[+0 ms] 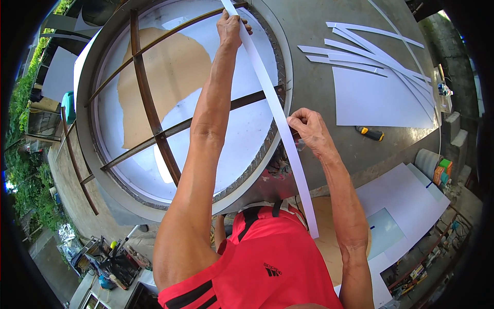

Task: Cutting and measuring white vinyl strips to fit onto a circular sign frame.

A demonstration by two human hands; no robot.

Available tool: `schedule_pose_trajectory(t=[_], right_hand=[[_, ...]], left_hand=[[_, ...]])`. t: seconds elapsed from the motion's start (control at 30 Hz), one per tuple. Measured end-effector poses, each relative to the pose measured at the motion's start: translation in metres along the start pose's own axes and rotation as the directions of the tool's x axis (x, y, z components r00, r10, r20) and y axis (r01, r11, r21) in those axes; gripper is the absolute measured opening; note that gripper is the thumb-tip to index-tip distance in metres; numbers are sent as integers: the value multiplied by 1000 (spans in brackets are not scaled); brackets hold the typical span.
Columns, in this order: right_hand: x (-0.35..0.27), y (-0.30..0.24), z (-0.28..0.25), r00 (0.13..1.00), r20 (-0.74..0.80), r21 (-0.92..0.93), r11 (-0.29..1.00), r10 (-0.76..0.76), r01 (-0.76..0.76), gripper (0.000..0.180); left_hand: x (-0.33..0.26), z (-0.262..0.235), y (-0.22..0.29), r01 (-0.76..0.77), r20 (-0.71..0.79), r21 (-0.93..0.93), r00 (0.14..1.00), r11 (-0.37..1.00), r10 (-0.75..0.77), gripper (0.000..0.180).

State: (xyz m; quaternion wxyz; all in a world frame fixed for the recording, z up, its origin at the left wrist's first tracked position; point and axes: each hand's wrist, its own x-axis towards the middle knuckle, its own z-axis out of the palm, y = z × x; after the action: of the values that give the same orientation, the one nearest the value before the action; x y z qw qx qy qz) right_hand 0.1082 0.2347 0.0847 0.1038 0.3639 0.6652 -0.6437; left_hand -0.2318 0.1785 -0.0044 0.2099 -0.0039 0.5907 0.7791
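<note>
Where a round frame lies, a white strip crosses over its right side.
Left hand grips the strip, fingers bent; right hand has thumb and forefinger together at its edge (whether pinching, I cannot tell).

A long, narrow, flat white strip slants across the right part of a round metal frame, its far end out of view, its near end extending past the rim.

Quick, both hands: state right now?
Left hand: holding the white strip.
Right hand: fingers curled at the strip's edge; whether gripping it, cannot tell.
</note>
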Motion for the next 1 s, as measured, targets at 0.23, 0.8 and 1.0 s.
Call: schedule_pose_trajectory(t=[0.23, 0.8, 1.0], right_hand=[[-5, -4, 3, 999, -40, -72, 997, -25, 22, 25], [-2, 1, 2, 999, -50, 73, 997, -11, 15, 20], [-1, -4, 0, 999, -36, -29, 999, 26, -27, 19]], left_hand=[[7, -5, -4, -5, 53, 25, 999, 1000, 4, 35], [24, -9, -24, -126, 85, -94, 987, 988, 134, 38], [25, -8, -29, -151, 33, -16, 988, 988, 151, 46]])
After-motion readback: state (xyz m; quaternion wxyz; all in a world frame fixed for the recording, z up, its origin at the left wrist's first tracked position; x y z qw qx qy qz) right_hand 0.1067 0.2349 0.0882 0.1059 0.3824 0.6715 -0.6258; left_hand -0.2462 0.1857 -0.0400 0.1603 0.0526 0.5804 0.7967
